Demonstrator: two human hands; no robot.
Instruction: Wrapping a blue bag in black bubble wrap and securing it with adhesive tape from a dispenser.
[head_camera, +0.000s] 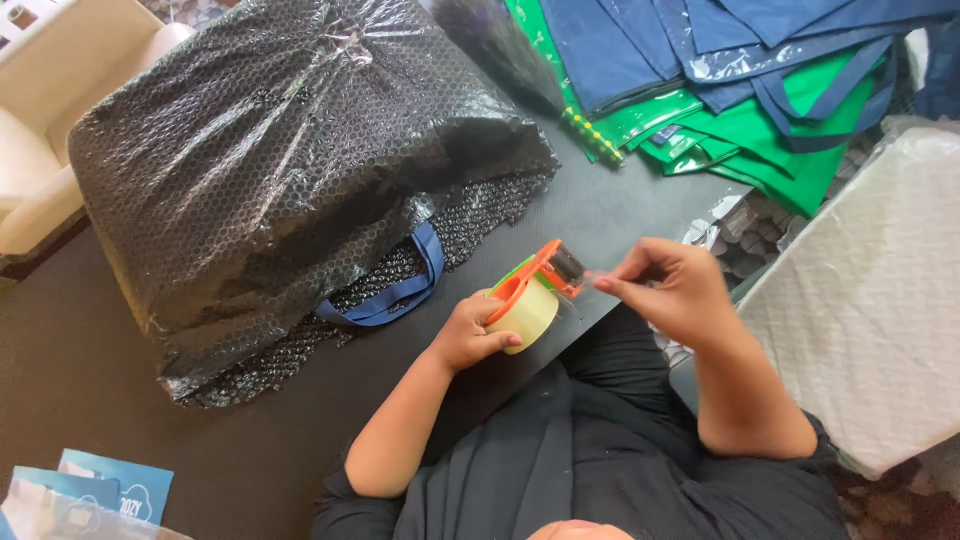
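Your left hand (468, 335) is wrapped closed around the orange tape dispenser (535, 290), fingers curled over the pale roll of clear tape (528, 312), and it sits just above the near edge of the dark table (620, 200), right in front of your body. Your right hand (668, 290) is pinched shut at the fingertips, close to the dispenser's cutter end; it looks to be nipping the free end of the tape, though the clear strip itself is too faint to make out. To do this well, keep the dispenser steady in your left hand and draw the tape end straight away from the cutter, in line with the roll, so it does not twist or fold back on itself. Hold the end by its very tip with thumb and forefinger only, so little of the sticky side touches skin. Keep the strip taut and off your dark sleeves and the tabletop. The large bundle in black bubble wrap (290, 170) lies to your left on the table, well apart from both hands, with a blue strap (400, 295) poking out from under its near side; a stack of green and navy bags (760, 90) lies at the far right.
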